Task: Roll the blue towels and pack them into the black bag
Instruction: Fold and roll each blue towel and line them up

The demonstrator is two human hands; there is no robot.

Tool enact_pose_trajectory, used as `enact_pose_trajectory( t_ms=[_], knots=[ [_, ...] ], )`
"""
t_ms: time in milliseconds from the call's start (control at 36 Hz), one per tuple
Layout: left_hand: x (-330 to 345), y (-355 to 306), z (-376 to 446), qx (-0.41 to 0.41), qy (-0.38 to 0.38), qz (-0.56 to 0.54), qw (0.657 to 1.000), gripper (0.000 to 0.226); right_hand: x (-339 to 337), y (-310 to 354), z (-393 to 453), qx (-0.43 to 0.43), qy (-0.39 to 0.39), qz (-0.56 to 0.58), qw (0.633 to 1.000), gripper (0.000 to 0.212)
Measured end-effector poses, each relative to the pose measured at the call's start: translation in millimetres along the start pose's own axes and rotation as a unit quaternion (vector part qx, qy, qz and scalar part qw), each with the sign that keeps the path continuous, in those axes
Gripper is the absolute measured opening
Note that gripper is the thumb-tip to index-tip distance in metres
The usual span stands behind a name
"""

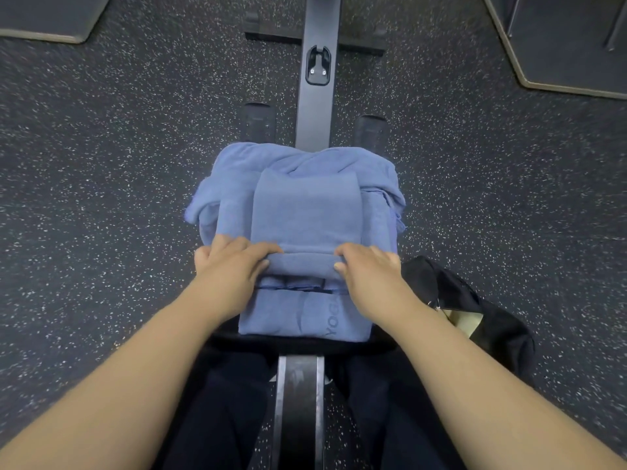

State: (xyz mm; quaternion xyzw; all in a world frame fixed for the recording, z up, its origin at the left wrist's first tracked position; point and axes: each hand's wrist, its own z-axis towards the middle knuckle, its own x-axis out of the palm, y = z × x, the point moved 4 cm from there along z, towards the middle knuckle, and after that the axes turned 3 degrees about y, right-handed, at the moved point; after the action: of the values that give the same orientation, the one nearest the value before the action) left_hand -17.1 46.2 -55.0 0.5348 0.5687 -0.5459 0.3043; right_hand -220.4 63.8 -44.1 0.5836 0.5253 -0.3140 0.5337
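Both hands' curled grip, left hand [228, 266] and right hand [368, 270], on the blue towel [307, 212] roll.

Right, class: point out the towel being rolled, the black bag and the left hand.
Rolled towel [307, 212]: head view, flat unrolled part.
Black bag [502, 334]: head view, side fabric.
Left hand [234, 262]: head view, back of hand.

Black bench [298, 374] across the middle of the frame, with blue towels [305, 212] piled on it. Black bag [502, 327] on speckled floor [101, 198], lower right.

Dim, even overhead light with soft shadows, no glare; wide-angle bending at edges, floor [101, 198] speckles smeared toward corners, centre fairly sharp.
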Motion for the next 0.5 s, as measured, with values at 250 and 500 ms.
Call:
enact_pose_trajectory(
  t_ms=[250, 500],
  knots=[
    [-1, -3, 2, -0.034, -0.061, -0.029, 0.997, 0.04, -2, 10, 4, 0.027, -0.203, -0.079, 0.976, 0.026],
    [-8, -10, 7, 0.015, -0.157, -0.108, 0.982, 0.018, 4, 28, 8, -0.054, -0.216, 0.04, 0.974, 0.025]
  ],
)
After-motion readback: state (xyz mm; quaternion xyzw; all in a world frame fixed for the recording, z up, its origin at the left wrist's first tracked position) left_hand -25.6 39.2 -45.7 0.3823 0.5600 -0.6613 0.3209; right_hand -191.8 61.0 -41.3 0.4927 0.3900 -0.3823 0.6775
